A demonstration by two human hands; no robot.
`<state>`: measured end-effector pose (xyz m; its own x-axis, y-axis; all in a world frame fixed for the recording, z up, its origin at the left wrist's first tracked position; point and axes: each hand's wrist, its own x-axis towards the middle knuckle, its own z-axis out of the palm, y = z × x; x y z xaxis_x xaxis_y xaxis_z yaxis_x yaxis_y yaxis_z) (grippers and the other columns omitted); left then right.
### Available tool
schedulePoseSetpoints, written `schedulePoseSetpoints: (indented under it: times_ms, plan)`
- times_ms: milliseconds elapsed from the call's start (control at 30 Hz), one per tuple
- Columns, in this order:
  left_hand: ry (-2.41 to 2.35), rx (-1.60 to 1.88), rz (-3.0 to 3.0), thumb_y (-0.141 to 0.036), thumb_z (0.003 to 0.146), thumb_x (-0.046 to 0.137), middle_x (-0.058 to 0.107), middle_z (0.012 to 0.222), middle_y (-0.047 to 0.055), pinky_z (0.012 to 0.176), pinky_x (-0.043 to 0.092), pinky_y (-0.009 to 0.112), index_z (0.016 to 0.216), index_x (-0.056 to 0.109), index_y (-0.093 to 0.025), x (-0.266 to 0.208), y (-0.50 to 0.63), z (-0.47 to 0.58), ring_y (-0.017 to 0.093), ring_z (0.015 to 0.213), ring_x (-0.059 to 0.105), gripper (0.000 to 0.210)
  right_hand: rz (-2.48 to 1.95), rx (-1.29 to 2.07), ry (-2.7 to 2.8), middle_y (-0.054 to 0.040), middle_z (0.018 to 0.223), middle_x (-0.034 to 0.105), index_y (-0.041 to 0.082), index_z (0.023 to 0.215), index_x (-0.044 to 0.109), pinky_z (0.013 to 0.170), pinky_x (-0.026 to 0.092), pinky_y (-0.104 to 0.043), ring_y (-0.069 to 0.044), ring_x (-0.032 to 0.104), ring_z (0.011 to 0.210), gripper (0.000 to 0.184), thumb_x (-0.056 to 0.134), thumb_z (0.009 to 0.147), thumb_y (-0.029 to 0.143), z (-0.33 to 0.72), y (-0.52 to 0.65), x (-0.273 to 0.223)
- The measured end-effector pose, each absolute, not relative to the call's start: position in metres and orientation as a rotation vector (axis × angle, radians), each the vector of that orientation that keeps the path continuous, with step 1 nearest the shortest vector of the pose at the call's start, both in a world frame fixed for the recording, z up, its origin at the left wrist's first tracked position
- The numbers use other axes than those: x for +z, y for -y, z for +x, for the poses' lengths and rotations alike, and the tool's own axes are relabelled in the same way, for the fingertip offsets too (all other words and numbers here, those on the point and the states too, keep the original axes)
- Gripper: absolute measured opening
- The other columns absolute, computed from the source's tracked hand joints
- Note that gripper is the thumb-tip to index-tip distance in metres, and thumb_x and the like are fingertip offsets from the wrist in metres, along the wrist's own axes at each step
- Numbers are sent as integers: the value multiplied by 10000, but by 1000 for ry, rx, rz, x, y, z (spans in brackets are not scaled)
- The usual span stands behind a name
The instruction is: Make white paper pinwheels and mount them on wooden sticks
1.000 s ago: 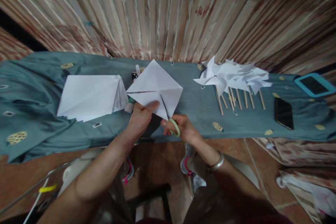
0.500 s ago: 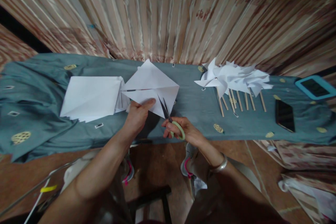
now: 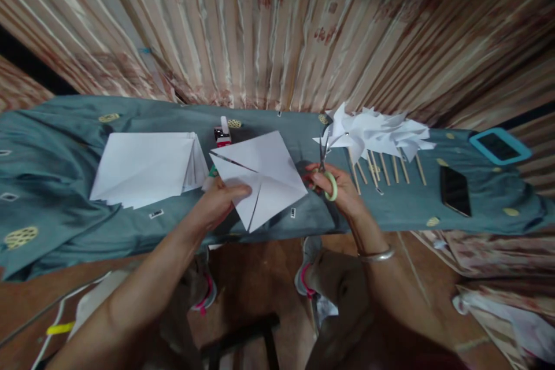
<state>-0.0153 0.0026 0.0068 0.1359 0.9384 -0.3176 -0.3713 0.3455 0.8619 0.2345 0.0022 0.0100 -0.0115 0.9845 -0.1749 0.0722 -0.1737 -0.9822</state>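
Note:
A square sheet of white paper (image 3: 277, 179) lies tilted over the table, with two slits cut from its corners toward the middle. My left hand (image 3: 219, 202) pinches it at the left, thumb on top between the slits. To the right of the sheet, my right hand (image 3: 336, 185) holds scissors (image 3: 328, 176) with light green handles, the blades pointing up and away and slightly apart. The sheet's right corner is close to the right-hand fingers; I cannot tell whether they touch. Behind the sheet stands a small red-and-white object (image 3: 223, 134), partly hidden.
A stack of white paper (image 3: 143, 165) lies at left. Several paper pinwheels (image 3: 381, 130) on wooden sticks lie right of the scissors. Beyond them are a black phone (image 3: 455, 191) and a blue-framed device (image 3: 500, 145). A green patterned cloth (image 3: 269, 228) covers the table; a curtain (image 3: 260, 40) hangs behind.
The paper has been turned and now shows a second slit at its near corner. My right hand has moved the scissors away from the paper, right and farther back.

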Motion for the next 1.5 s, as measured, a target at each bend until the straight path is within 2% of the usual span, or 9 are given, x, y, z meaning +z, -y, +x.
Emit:
schedulePoseSetpoints:
  times_ms: [100, 200, 400, 567, 667, 800, 1000, 1300, 1500]
  plan:
    - [-1000, 968, 729, -135, 462, 733, 718, 674, 41, 597, 519, 291, 680, 706, -162, 3, 4, -7, 221, 650, 663, 222, -1356, 1390, 1193, 69, 565, 570, 176, 810, 685, 501, 336, -215, -75, 457, 506, 415, 839, 546, 457, 223, -5, 8]
    - [-966, 961, 645, -183, 486, 774, 731, 724, 44, 665, 545, 310, 751, 719, -165, 7, 4, -4, 235, 705, 681, 271, -1328, 1519, 1090, 65, 566, 599, 176, 732, 687, 496, 344, -214, -70, 452, 486, 355, 855, 501, 387, 213, -5, 7]
    - [-646, 1029, 403, -572, 684, 694, 722, 1033, 101, 909, 518, 424, 1016, 689, -180, 19, 1, -3, 315, 1100, 621, 513, -1263, 1405, 646, 37, 598, 660, 176, 712, 684, 559, 421, -247, -117, 562, 543, 319, 841, 464, 299, 197, -6, -1]
    - [-583, 1054, 391, -530, 690, 725, 668, 1194, 77, 1052, 415, 499, 1112, 638, -220, 17, 6, 9, 312, 1303, 468, 530, -1213, 1286, 592, 34, 619, 663, 178, 683, 654, 581, 440, -264, -113, 551, 536, 272, 823, 506, 294, 191, -10, -8]
    - [-636, 1068, 404, -368, 726, 743, 687, 1158, 58, 1068, 406, 492, 1144, 620, -224, 15, 5, 18, 285, 1253, 522, 459, -1212, 1278, 662, 35, 640, 668, 181, 712, 666, 566, 436, -254, -109, 544, 545, 307, 834, 493, 316, 186, -9, -8]
    - [-778, 1172, 313, -179, 800, 663, 723, 1011, 42, 988, 492, 381, 1150, 612, -196, 13, -1, 22, 212, 1021, 656, 354, -1282, 1262, 833, 52, 594, 619, 194, 688, 641, 520, 401, -230, -91, 490, 523, 346, 848, 509, 405, 180, -4, -4]
    - [-837, 1256, 326, -122, 844, 565, 721, 891, 30, 758, 565, 267, 1088, 623, -152, 16, -15, 4, 144, 764, 681, 253, -1265, 1517, 1136, -40, 732, 694, 158, 890, 654, 460, 365, -210, -116, 565, 591, 516, 669, 715, 643, 186, 17, -1]
    - [-849, 1452, 319, -139, 920, 473, 727, 903, 25, 813, 555, 249, 985, 651, -169, 16, -29, -5, 123, 806, 682, 192, -1198, 1932, 1333, -68, 724, 694, 162, 852, 640, 465, 373, -218, -128, 570, 586, 493, 632, 754, 646, 173, 44, 4]
    - [-872, 1481, 340, -170, 894, 530, 722, 1032, 43, 886, 538, 265, 1000, 655, -198, 18, -28, 3, 169, 1026, 662, 167, -1159, 1945, 1197, -82, 764, 708, 153, 914, 631, 472, 398, -199, -136, 613, 622, 562, 610, 738, 686, 154, 49, -4]
